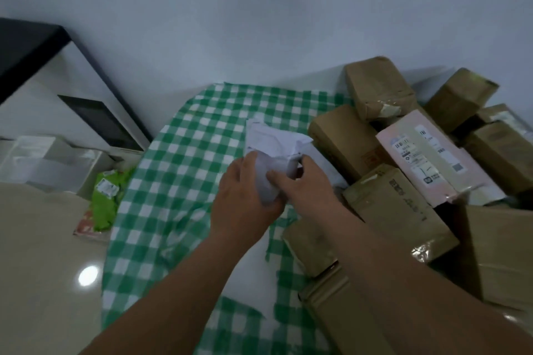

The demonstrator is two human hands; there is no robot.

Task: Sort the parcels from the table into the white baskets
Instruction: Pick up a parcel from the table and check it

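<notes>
Across the checked bench [184,170] your brown boxes [401,210] crowd the right side, so you're mid-pick. Your left hand [245,199] and right hand [305,187] both grip one soft white parcel [274,150] just above the cloth. Next, carry it left toward the white basket [49,161], past the green parcel [108,196] lying on the floor.
</notes>
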